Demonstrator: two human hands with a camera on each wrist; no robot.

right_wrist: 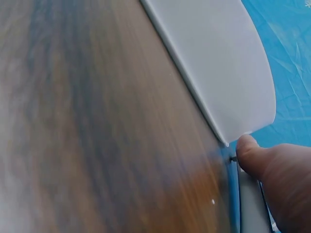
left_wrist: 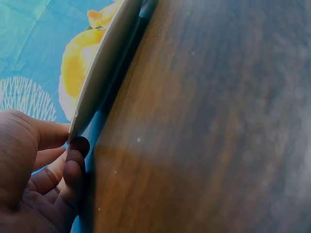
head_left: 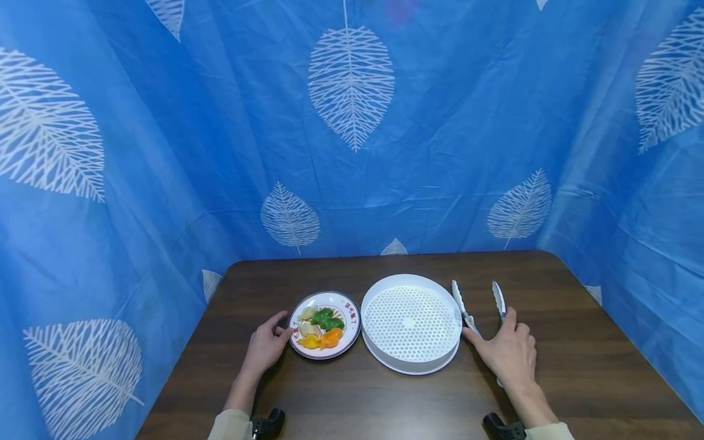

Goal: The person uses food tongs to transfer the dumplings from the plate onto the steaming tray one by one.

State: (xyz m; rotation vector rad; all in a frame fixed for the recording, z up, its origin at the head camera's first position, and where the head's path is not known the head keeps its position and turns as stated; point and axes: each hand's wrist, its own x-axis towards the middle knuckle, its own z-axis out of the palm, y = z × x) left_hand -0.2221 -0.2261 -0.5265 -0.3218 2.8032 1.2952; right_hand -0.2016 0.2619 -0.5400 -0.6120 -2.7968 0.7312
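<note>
My left hand (head_left: 267,345) pinches the left rim of a round white plate (head_left: 349,333) with red characters. In the left wrist view the thumb lies over the plate's edge, with curled fingers below it. Pale, green, yellow and orange food pieces (head_left: 321,325) sit on the plate. A white round steamer tray (head_left: 411,322) with a perforated base stands right of it. My right hand (head_left: 508,354) spans the spread arms of the tongs (head_left: 461,302), thumb at the left arm and fingers at the right. That thumb tip is right at the tray's side; the palm hides much of the tongs.
Everything lies on a dark wooden table (head_left: 412,403) with rounded far corners. Blue cloth (head_left: 440,122) with white leaf prints hangs behind and along both sides. A black strap device (head_left: 268,425) is worn on each wrist, beside pale sleeves.
</note>
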